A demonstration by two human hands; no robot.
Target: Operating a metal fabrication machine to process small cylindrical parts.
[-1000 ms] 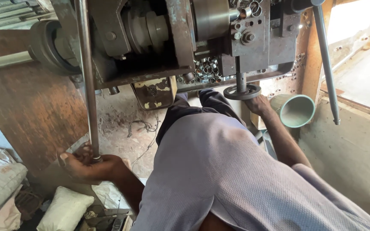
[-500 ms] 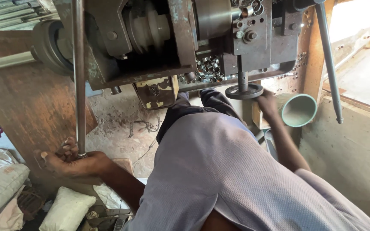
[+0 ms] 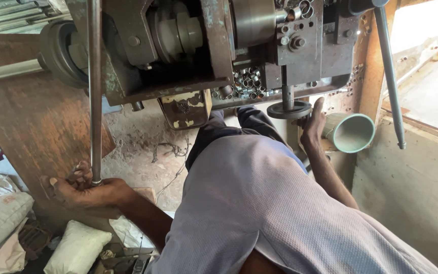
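A long steel rod point(image 3: 95, 91) runs down from the machine point(image 3: 198, 45) toward the floor at the left. My left hand point(image 3: 79, 190) is closed around its lower end. My right hand point(image 3: 313, 124) reaches up to a round black handwheel point(image 3: 289, 109) under the machine's right side; the fingers touch its rim, the thumb points up. A tray of several small metal rings point(image 3: 247, 81) sits in the machine above the wheel. My lap in a light purple shirt fills the lower middle.
A pale green cup point(image 3: 353, 133) lies on its side right of the handwheel. A long lever point(image 3: 389, 76) hangs at the right. A rusty panel point(image 3: 31, 127) stands at the left, with white sacks point(image 3: 77, 248) on the floor. A concrete ledge point(image 3: 422, 172) is at the right.
My left hand has shifted left and slightly down with the rod's lower end. My right hand stays at the handwheel. The view has tilted a little.
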